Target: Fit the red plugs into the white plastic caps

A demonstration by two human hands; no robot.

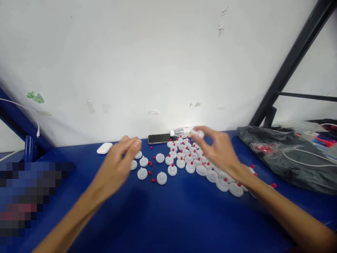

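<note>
My left hand [121,160] is closed above the left part of the blue table, thumb pressed to the fingers; whatever it may hold is hidden. Between thumb and fingers of my right hand [217,146] is a white plastic cap [198,134], above the back of a group of caps. Many of these white caps carry red tips, such as one cap [172,170] at the group's left edge. Several white caps without red tips, among them a cap [162,178], lie nearer my left hand. Loose red tips [150,173] are scattered between the two groups.
A phone [159,139] and a clear bottle [181,132] lie by the wall. A white case [104,148] is at the left. On the right, a black plastic bag [284,165] bears a small bag of red pieces and a white cable.
</note>
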